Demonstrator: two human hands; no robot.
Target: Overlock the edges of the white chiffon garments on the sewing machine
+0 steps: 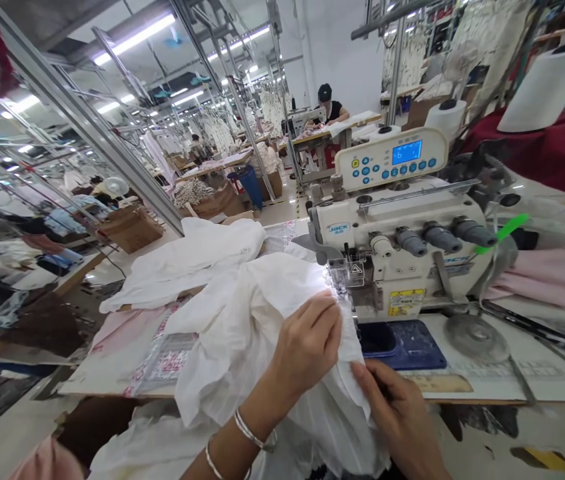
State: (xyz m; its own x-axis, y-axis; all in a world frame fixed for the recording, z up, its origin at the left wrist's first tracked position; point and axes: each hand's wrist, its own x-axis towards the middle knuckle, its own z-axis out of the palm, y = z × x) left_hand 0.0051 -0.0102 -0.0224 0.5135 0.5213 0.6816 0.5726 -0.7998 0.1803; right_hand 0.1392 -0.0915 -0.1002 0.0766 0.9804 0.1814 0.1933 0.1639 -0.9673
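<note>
A white fabric piece (242,320) lies bunched over the table edge, its right edge running up to the needle area of a white overlock sewing machine (402,247). Close below the lit presser foot, my left hand (310,337) is closed on the fabric, fingertips pinched together. Lower and to the right, my right hand (392,407) grips the same fabric's edge between thumb and fingers. Part of the cloth hangs down toward my lap. The needle itself is too small to make out.
More white fabric (187,253) lies behind on the table. A blue machine plate (407,343), black tweezers (532,323) and pink fabric (552,277) are to the right. Thread cones (547,87) stand behind the machine. A co-worker (330,107) sits at another machine farther back.
</note>
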